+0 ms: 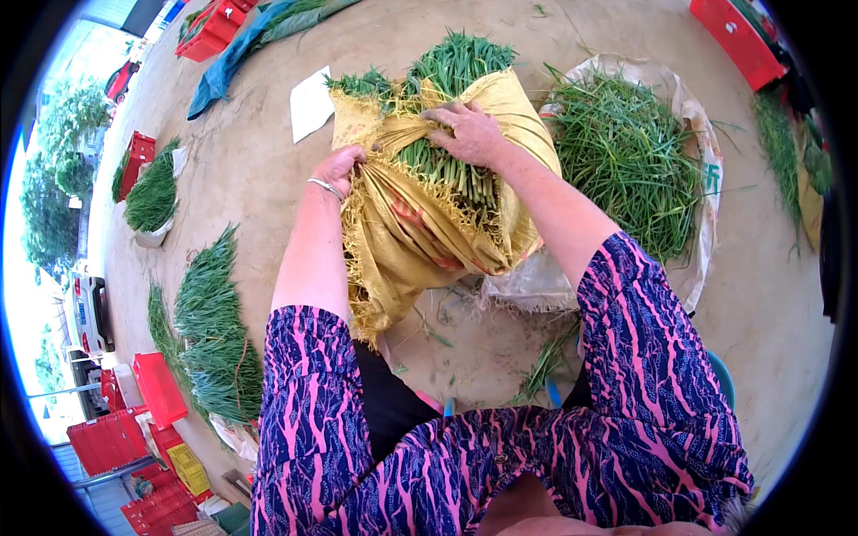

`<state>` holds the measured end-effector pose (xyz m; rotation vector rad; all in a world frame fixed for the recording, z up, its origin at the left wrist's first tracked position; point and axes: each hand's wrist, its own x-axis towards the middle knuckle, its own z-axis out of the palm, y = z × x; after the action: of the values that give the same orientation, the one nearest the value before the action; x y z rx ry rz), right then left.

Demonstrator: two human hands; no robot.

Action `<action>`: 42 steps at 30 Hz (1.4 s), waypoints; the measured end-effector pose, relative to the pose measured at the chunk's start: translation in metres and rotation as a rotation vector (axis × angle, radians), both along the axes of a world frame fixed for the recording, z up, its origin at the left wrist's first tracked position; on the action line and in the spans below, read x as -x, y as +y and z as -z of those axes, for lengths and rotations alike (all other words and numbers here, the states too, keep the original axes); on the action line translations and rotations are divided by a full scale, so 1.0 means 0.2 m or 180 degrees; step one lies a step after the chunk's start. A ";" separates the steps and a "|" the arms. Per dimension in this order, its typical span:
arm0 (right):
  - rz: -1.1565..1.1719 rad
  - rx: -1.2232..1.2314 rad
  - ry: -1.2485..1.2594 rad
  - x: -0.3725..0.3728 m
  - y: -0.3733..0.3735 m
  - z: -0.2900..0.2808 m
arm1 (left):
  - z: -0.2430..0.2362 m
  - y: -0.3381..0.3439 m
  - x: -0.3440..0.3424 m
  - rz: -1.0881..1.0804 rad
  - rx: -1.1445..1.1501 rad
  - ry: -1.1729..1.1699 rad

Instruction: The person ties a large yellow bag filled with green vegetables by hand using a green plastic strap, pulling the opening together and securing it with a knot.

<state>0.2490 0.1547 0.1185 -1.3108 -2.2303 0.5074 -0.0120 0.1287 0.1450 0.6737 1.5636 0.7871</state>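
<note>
A frayed yellow woven sack [402, 250] lies gathered around a dense bundle of long green leaves [460, 62], whose pale cut ends show through its middle opening. My left hand [340, 170] is closed on the sack's gathered fabric at the left. My right hand [474, 138] grips the upper fold with bent fingers, just above those exposed ends. To the right, loose green leaves [621, 161] are heaped on a white woven sack [702, 214].
A white sheet [308, 107] and blue tarp [210, 89] lie on the concrete floor [250, 179]. Leaf bundles [214, 339] lie at the left. Red crates [156, 389] stand along the left, others [733, 40] at upper right. A car [89, 313] is beyond the floor's left edge.
</note>
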 end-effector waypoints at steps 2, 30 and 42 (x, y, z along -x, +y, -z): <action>-0.0088 0.0367 -0.0134 0.06 -0.06 -0.04 | 0.04 -0.04 0.14 -0.0187 -0.0025 0.0134; -0.0333 0.1055 0.0594 0.20 0.03 -0.17 | 0.07 -0.54 0.14 -0.0319 -0.0943 -0.1180; -0.0134 0.0494 -0.0237 0.84 0.58 -0.07 | -0.05 -0.66 0.04 0.0597 -0.0964 -0.0244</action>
<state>0.0813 0.2708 0.1320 -1.3826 -2.3232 0.6691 -0.0200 -0.0036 0.1540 0.9842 1.3020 0.9055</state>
